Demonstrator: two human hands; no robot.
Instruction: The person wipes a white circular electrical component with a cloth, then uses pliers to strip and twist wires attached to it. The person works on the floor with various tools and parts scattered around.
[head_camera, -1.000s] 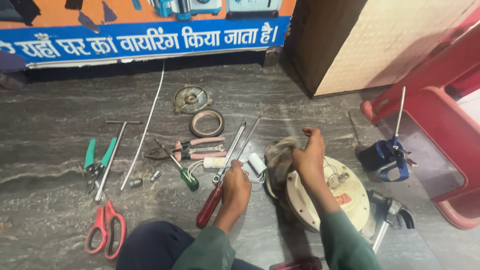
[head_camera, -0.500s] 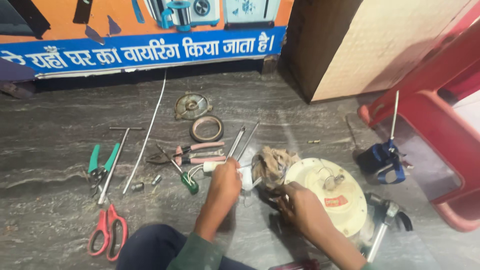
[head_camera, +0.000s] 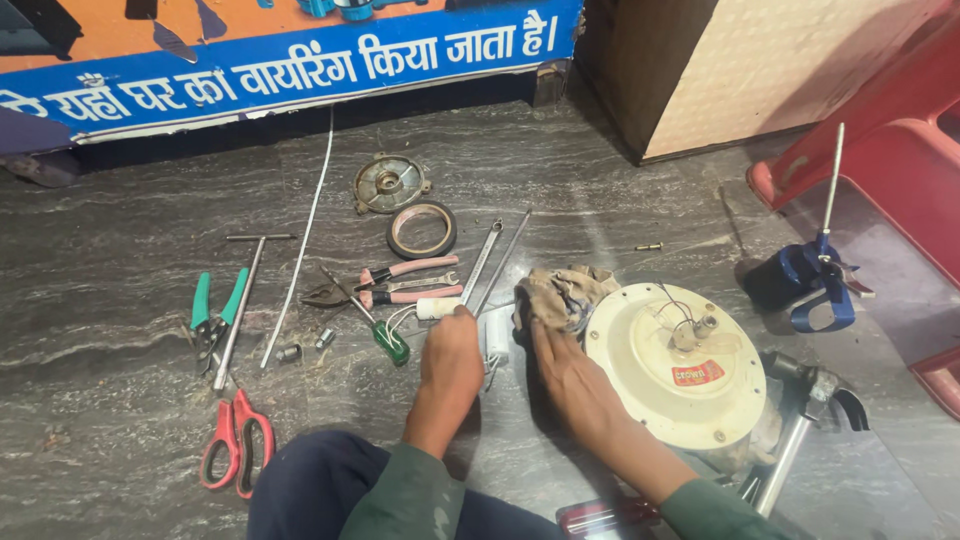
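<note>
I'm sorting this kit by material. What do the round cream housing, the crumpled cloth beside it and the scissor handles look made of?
The round cream housing looks like painted metal: smooth, slightly glossy cream coat with small screws at the rim, though plastic can't be ruled out. The crumpled cloth is soft woven fabric, stained and folded. The scissor handles look like red plastic, evenly coloured and smooth.

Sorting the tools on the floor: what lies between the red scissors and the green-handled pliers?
In the head view, only the T-shaped metal rod's lower end lies between red scissors and green pliers.
</note>
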